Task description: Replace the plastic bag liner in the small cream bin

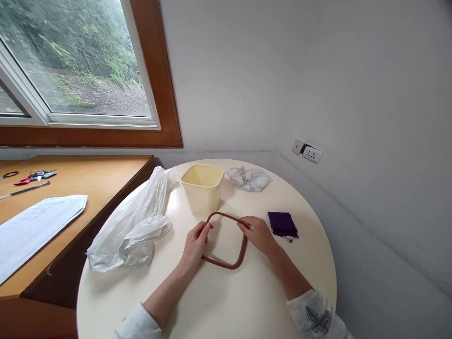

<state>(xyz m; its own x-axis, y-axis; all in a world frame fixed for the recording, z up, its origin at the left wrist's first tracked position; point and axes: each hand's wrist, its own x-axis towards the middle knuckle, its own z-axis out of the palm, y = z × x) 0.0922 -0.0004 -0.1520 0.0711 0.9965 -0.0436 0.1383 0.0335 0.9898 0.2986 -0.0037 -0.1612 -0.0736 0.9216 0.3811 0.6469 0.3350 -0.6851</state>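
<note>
Between my two hands is a brown square ring (230,267) with rounded corners, tilted above the round table and sized much like a bin's rim. My left hand (195,241) is closed around its left side, thumb on top. At the upper right corner, my right hand (259,231) pinches the same ring. Just beyond the ring stands a cream-coloured plastic bin (202,198), upright, its open top facing up. A crumpled white plastic bag (139,230) spreads out left of the bin, and a smaller knotted plastic bag (249,179) lies to its right.
A folded purple cloth (283,224) rests on the white round table (219,310), right of my right hand. The wooden desk (109,172) at left bears papers (38,226), keys (37,175) and other small items. A wall with a power socket (312,154) borders the table.
</note>
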